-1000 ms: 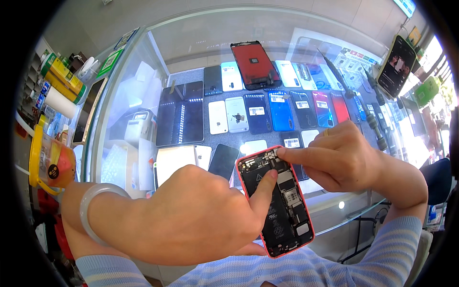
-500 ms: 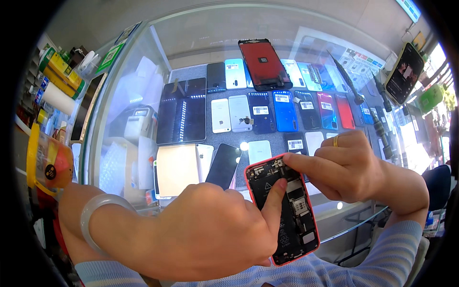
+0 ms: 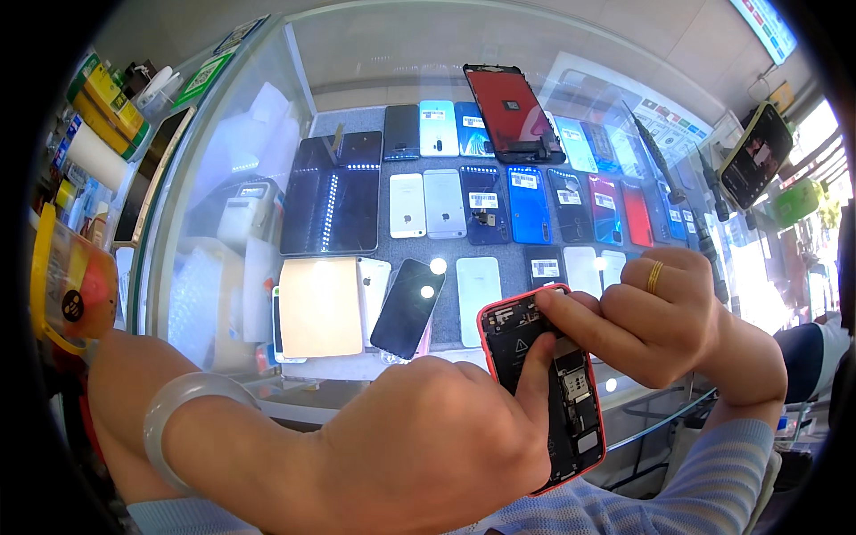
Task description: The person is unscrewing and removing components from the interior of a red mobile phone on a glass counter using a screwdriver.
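Observation:
An opened phone [image 3: 586, 419] in a pinkish-red case sits tilted in front of me. Its dark battery, circuit board and metal shields are exposed. My left hand [image 3: 437, 437] is closed round the phone's left side, thumb pressed across the inside; its other fingers are mostly hidden. With bent fingers, my right hand [image 3: 655, 316] grips the top end. Its index fingertip presses on small parts near the upper edge, and its thumb is hidden. Whether a small part lies under that fingertip I cannot make out. Beyond the hands lies a dark phone [image 3: 408, 308] on the glass counter.
Several phones and a black tablet [image 3: 334, 196] lie inside the glass display case [image 3: 392, 367]. A red-backed screen assembly [image 3: 513, 111] and screwdrivers [image 3: 655, 156] rest on top. Another phone [image 3: 753, 156] stands upright at right. A yellow-lidded plastic jar [image 3: 85, 290] is at left.
The opened phone and both hands have shifted slightly right in the picture, while the view itself has moved a little. Both hands keep nearly the same hold.

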### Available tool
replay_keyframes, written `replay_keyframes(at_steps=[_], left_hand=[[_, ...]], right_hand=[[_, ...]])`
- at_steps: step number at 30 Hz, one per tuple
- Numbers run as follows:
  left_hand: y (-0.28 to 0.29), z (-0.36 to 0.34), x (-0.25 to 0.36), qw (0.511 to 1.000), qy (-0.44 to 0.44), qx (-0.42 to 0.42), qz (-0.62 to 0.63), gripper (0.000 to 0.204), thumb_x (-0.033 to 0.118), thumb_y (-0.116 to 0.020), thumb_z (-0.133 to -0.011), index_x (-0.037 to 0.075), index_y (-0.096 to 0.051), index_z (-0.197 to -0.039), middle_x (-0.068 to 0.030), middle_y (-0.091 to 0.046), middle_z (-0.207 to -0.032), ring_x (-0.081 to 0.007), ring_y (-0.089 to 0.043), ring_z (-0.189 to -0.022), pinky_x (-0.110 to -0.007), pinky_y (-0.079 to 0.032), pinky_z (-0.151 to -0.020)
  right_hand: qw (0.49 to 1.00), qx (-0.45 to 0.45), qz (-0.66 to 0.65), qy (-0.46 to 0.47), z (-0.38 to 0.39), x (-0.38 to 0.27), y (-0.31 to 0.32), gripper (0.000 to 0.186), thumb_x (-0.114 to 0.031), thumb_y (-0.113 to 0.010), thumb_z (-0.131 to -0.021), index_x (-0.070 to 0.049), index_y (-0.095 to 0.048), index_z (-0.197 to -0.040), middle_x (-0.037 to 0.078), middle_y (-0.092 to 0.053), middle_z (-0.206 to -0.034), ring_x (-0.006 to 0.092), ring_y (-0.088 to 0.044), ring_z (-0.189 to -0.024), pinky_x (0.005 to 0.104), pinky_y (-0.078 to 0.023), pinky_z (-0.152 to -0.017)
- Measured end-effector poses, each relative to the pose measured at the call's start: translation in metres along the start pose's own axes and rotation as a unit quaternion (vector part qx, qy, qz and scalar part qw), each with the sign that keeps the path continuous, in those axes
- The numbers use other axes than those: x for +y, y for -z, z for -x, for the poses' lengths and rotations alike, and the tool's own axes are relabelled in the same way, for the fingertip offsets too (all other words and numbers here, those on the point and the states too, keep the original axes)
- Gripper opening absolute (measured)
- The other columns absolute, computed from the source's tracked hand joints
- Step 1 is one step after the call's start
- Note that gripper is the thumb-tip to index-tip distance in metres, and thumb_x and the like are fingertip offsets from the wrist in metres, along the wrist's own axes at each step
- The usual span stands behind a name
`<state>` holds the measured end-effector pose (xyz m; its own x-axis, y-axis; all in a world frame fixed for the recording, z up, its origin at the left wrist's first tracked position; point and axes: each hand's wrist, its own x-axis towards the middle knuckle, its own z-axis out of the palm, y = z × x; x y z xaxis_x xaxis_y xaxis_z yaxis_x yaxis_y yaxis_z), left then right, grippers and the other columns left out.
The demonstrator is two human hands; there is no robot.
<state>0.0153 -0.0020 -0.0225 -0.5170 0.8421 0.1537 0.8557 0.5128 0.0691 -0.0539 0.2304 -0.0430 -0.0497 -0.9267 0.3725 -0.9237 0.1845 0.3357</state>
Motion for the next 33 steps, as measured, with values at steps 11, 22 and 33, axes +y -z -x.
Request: replay_keyframes(at_steps=[11,22,33], left_hand=[[-0.002,-0.002,0.004,0.999,0.027,0.027,-0.009,0.052,0.018,-0.063,-0.068,-0.011,-0.065,-0.111,-0.0020,-0.052,-0.049,-0.0136,-0.054,-0.041,-0.029,-0.042,-0.037],[-0.014,-0.002,0.001,0.999,-0.005,0.030,0.019,0.041,0.010,-0.058,-0.076,-0.015,-0.064,-0.109,-0.0022,-0.051,-0.047,-0.0116,-0.050,-0.039,-0.028,-0.035,-0.035],[-0.017,-0.001,0.002,0.999,-0.006,0.035,0.010,0.040,0.009,-0.059,-0.076,-0.015,-0.064,-0.108,-0.0018,-0.051,-0.047,-0.0122,-0.050,-0.039,-0.028,-0.035,-0.035]], right_hand=[[0.996,-0.006,-0.079,-0.045,-0.008,-0.005,0.003,0.037,-0.013,-0.064,-0.057,0.004,-0.067,-0.090,-0.001,-0.047,-0.064,0.0092,-0.045,-0.048,0.0233,-0.033,-0.038],[0.959,0.010,-0.238,-0.152,-0.003,-0.003,-0.004,0.033,-0.005,-0.071,-0.068,0.003,-0.065,-0.098,0.004,-0.052,-0.060,0.0183,-0.055,-0.047,0.0298,-0.040,-0.039],[0.952,0.002,-0.259,-0.165,-0.006,-0.004,-0.004,0.030,0.000,-0.070,-0.068,0.001,-0.065,-0.098,0.004,-0.053,-0.060,0.0195,-0.055,-0.047,0.0302,-0.042,-0.041]])
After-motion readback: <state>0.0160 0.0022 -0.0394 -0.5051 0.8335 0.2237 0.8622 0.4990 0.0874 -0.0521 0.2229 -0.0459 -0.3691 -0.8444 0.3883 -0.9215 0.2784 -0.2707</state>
